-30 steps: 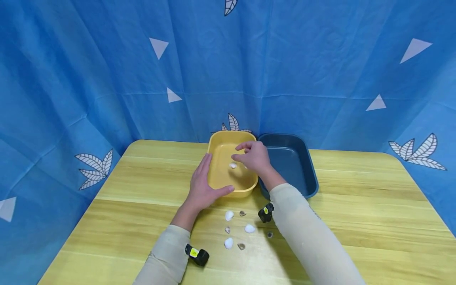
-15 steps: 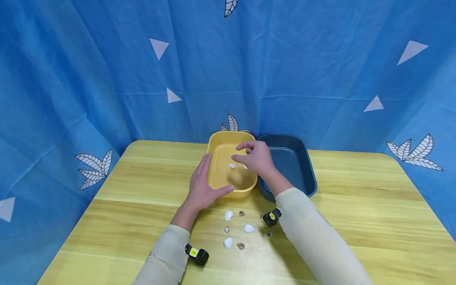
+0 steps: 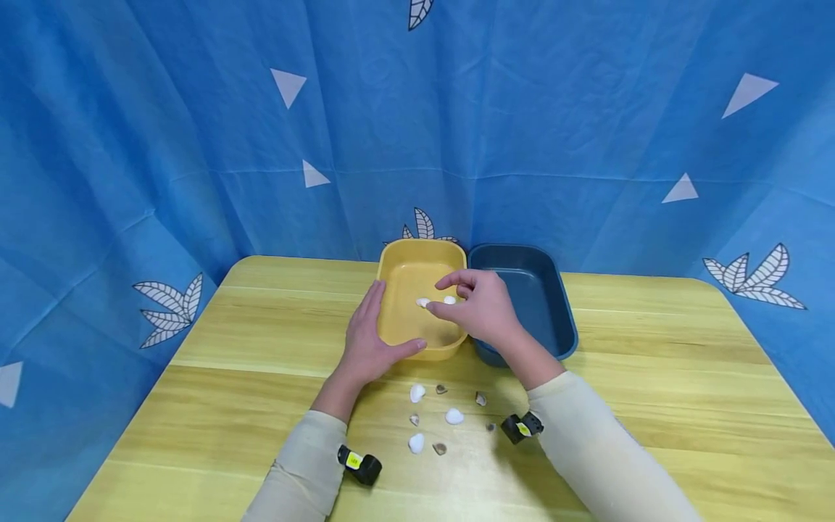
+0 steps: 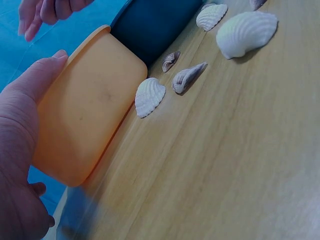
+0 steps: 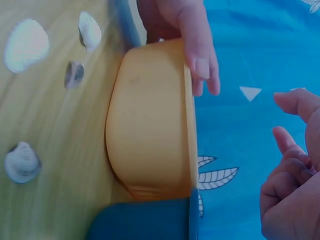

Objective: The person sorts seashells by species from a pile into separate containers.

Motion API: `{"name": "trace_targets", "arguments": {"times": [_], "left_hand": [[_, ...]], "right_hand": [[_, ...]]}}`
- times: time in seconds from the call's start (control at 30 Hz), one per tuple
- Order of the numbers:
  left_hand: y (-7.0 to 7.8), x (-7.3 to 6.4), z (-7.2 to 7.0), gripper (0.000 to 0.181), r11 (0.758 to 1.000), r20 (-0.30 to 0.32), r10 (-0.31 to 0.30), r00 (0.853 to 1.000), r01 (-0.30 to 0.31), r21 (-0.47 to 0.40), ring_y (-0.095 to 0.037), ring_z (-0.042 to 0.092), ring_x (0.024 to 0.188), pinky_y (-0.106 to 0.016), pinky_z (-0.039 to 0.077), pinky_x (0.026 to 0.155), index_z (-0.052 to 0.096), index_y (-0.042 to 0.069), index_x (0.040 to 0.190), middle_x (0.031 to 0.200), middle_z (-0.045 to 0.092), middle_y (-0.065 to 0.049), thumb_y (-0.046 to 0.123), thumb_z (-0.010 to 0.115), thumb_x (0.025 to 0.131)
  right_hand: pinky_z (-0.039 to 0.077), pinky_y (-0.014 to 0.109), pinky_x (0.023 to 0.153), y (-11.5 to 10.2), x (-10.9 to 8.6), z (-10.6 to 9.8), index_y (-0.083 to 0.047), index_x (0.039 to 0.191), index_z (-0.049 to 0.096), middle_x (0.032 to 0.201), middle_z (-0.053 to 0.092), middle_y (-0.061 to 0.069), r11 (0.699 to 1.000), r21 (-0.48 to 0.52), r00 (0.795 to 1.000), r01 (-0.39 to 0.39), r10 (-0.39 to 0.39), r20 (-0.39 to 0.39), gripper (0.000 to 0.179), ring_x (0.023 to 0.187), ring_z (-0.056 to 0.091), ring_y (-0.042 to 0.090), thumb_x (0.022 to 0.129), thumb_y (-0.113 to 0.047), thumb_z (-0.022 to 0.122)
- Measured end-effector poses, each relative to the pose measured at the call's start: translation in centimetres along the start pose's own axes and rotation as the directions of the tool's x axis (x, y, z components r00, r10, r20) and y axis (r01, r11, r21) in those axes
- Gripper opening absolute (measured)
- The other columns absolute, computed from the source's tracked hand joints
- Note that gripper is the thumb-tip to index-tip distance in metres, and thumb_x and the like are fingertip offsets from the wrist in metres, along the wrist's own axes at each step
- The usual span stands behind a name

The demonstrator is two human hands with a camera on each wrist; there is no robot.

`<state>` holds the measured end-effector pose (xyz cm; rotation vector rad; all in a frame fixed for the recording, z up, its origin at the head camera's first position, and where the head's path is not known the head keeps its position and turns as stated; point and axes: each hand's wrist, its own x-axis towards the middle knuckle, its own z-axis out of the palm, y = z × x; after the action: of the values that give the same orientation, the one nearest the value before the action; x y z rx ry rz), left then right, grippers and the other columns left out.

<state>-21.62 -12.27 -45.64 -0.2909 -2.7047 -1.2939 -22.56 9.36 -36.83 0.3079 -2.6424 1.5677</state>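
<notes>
In the head view my left hand (image 3: 373, 341) rests at the near-left corner of a yellow plastic basin (image 3: 403, 250), fingers straight along its left side and thumb on the front rim. The left wrist view shows the thumb (image 4: 42, 75) on that rim. Above the basin's right side is my right hand (image 3: 485, 304), thumb and index finger apart with nothing between them, the other fingers bent; the right wrist view shows this right hand (image 5: 295, 175) too. Two white seashells, one (image 3: 422, 302) near the thumb tip and another (image 3: 450, 299) between thumb and index finger in this view, lie inside the basin.
A dark blue basin (image 3: 544, 319) stands against the yellow one's right side. In front, on the wooden table (image 3: 685, 377), lie white shells (image 3: 454, 416) and smaller brownish shells (image 3: 440, 449), several in all. A blue curtain (image 3: 587, 109) hangs behind.
The right hand has drawn back slightly to the right and nearer, and the second shell in the yellow basin shows more fully. The left hand stays at the basin's rim.
</notes>
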Motion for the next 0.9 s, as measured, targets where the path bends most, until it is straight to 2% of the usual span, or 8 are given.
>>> {"name": "trace_targets", "arguments": {"times": [0.07,0.1,0.2,0.33,0.63,0.9], "left_hand": [[0.0,0.0,0.0,0.123,1.000,-0.004,-0.003,1.000,0.003,-0.001,-0.028,0.012,0.149,-0.057,0.014,0.115,0.012,0.019,0.162,0.166,0.008,0.006,0.059,0.084,0.071],[0.0,0.0,0.0,0.123,1.000,-0.005,0.000,1.000,0.000,0.000,-0.028,0.012,0.149,-0.058,0.014,0.115,0.012,0.019,0.162,0.166,0.008,0.006,0.058,0.083,0.071],[0.0,0.0,0.1,0.122,1.000,-0.011,0.000,1.000,0.000,-0.002,-0.029,0.012,0.149,-0.059,0.014,0.115,0.011,0.021,0.162,0.166,0.009,0.005,0.056,0.084,0.071],[0.0,0.0,0.2,0.122,1.000,-0.014,-0.006,1.000,0.007,0.005,-0.030,0.012,0.149,-0.060,0.015,0.114,0.010,0.023,0.162,0.166,0.008,0.004,0.055,0.085,0.071],[0.0,-0.1,0.2,0.124,1.000,-0.017,0.007,1.000,-0.006,0.008,-0.030,0.014,0.148,-0.058,0.016,0.115,0.012,0.019,0.162,0.166,0.009,0.003,0.061,0.083,0.070],[-0.2,-0.1,0.2,0.124,1.000,-0.016,0.018,1.000,-0.018,-0.001,-0.029,0.014,0.148,-0.057,0.016,0.115,0.012,0.019,0.162,0.166,0.010,0.004,0.060,0.084,0.070]], "right_hand": [[0.024,0.031,0.047,0.0,-0.7,-0.2,-0.014,0.096,0.075,0.058,0.028,0.000,0.999,-0.003,0.999,0.035,-0.035,0.004,0.026,0.054,0.032,0.021,0.077,-0.025,0.088],[0.024,0.030,0.046,0.0,-1.0,-0.3,-0.014,0.096,0.076,0.057,0.027,-0.001,0.999,-0.002,0.999,0.053,-0.053,0.003,0.025,0.052,0.031,0.020,0.077,-0.024,0.088],[0.024,0.030,0.045,0.1,-2.0,-0.6,-0.013,0.096,0.076,0.055,0.028,-0.002,0.995,-0.001,0.995,0.097,-0.097,0.006,0.024,0.049,0.030,0.020,0.077,-0.022,0.088],[0.025,0.029,0.044,0.3,-3.4,-0.8,-0.015,0.095,0.076,0.054,0.028,-0.001,0.993,0.001,0.993,0.117,-0.117,0.014,0.023,0.047,0.030,0.018,0.076,-0.020,0.088],[0.028,0.027,0.052,1.5,-6.6,-0.9,-0.015,0.090,0.075,0.055,0.028,-0.004,0.985,0.004,0.984,0.173,-0.173,0.039,0.021,0.053,0.029,0.012,0.073,-0.015,0.088],[0.030,0.025,0.053,3.4,-9.2,-0.3,-0.019,0.091,0.075,0.057,0.027,-0.008,0.988,0.020,0.984,0.153,-0.154,0.087,0.024,0.052,0.028,0.011,0.072,-0.012,0.089]]}}
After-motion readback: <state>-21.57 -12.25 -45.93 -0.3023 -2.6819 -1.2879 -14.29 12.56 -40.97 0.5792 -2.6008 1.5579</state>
